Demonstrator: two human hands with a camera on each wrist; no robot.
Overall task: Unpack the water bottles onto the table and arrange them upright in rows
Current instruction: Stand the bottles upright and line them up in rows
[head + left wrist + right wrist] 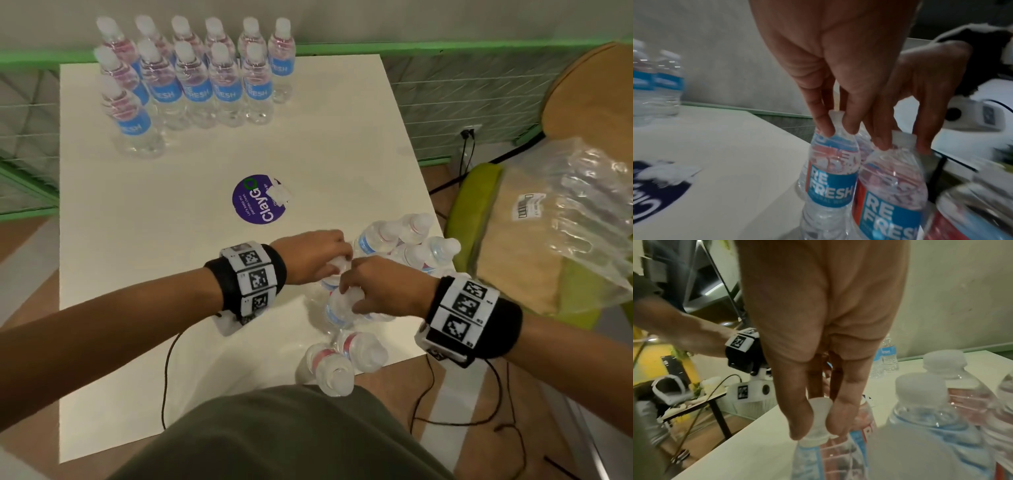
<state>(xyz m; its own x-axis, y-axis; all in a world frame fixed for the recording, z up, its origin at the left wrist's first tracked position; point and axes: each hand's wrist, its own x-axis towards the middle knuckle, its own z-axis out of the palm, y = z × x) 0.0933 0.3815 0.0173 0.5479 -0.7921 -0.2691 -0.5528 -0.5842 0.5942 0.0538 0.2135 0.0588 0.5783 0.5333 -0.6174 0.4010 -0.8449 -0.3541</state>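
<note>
The left hand pinches the cap of one bottle; at its 4 o'clock, the right hand pinches another bottle's cap on the table.

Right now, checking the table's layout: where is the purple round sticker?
Head view: the purple sticker lies mid-table, between the upright rows behind and both hands in front.

Your white worktop carries twelve upright bottles at its far left corner, in two full rows with one more starting a third. A round purple sticker sits mid-surface. More bottles stand bunched along the near right edge, some close to the rim
</note>
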